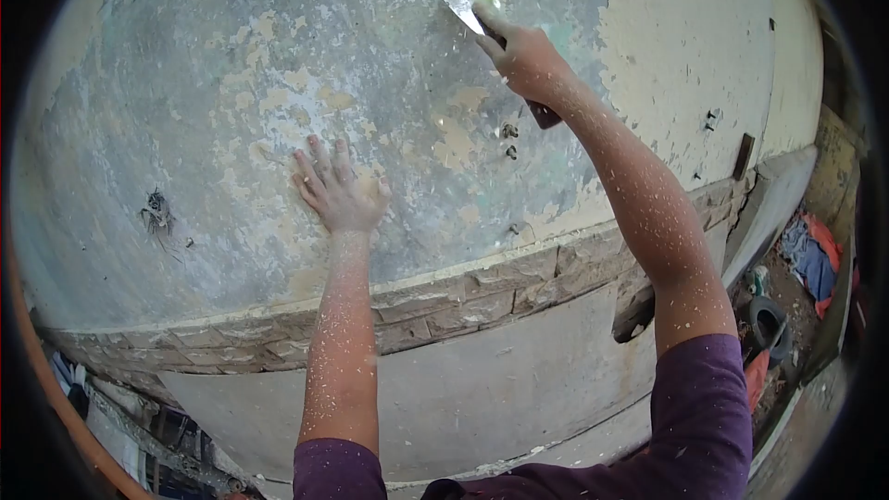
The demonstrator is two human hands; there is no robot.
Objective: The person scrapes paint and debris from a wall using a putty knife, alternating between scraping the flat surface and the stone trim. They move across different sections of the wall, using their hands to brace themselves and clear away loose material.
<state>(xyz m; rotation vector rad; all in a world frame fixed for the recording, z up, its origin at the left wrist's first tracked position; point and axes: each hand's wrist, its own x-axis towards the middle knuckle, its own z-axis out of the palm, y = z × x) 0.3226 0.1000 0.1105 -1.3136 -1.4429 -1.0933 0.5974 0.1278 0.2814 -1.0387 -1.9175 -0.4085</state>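
In the head view, my right hand (530,60) is wrapped round the dark handle of a paint scraper (462,7). Its shiny metal blade lies against the upper part of the wall (398,83), where cream paint is flaking off a grey-blue surface. Lower and to the left, my left hand (344,193) rests flat on the wall with its fingers spread, holding nothing. Pale paint chips and dust cover both forearms, and some flakes hang in the air near the scraper.
Bolts (509,131) stick out of the wall, and a wiry tuft (157,213) pokes out at left. A stone-brick ledge (482,292) runs below. Cloth (806,255) and a tire (769,326) lie at right; an orange bar (57,398) curves along the left edge.
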